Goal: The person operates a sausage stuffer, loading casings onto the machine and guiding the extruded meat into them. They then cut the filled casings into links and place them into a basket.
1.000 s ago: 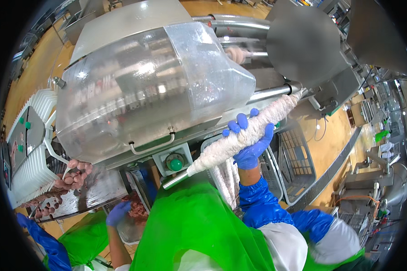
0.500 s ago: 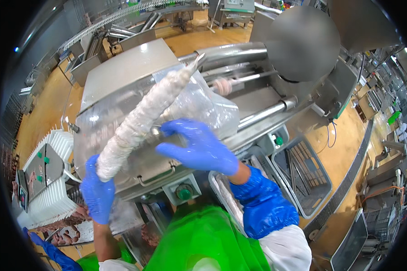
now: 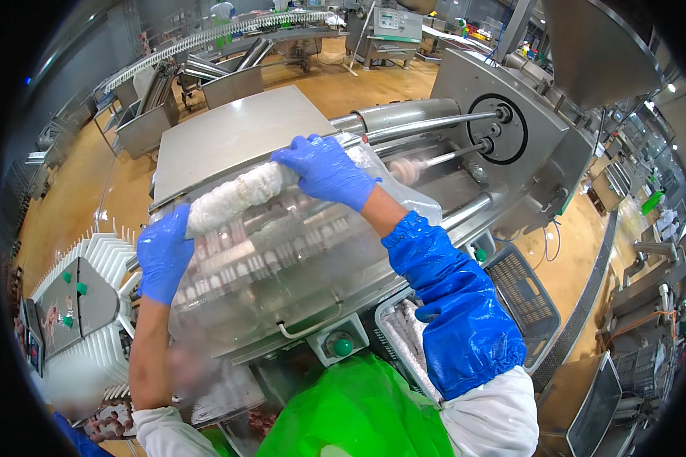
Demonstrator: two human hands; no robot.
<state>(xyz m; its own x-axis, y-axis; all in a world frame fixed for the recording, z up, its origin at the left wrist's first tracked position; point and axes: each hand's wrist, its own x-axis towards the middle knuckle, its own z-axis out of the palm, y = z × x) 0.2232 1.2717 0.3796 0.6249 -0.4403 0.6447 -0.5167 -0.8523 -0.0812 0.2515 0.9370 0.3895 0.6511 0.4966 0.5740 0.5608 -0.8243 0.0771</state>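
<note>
A long whitish, wrinkled stick of gathered sausage casing (image 3: pixel 240 192) lies across the top of a steel sausage machine, above its clear cover (image 3: pixel 274 259). My left hand (image 3: pixel 164 251), in a blue glove, is closed round its left end. Nearer the right end, my right hand (image 3: pixel 328 171) is wrapped over the casing from above, its blue sleeve rising from the lower right. Under the cover, a row of pale chain pieces shows through. To the right of my right hand, steel rods (image 3: pixel 442 122) run to a round black-rimmed plate, and one carries a pinkish ring-like piece (image 3: pixel 406 170).
A grey crate (image 3: pixel 404 339) of more casing sticks stands in front, with a green knob (image 3: pixel 343 346) on the machine beside it. Another grey crate (image 3: pixel 537 305) is at right. White racks (image 3: pixel 91 327) stand at left. A steel hopper (image 3: pixel 602 46) rises at upper right.
The casing has swung down from a steep tilt to lie flatter along the machine. My right hand has moved up from below it and taken hold; my left still grips the left end.
</note>
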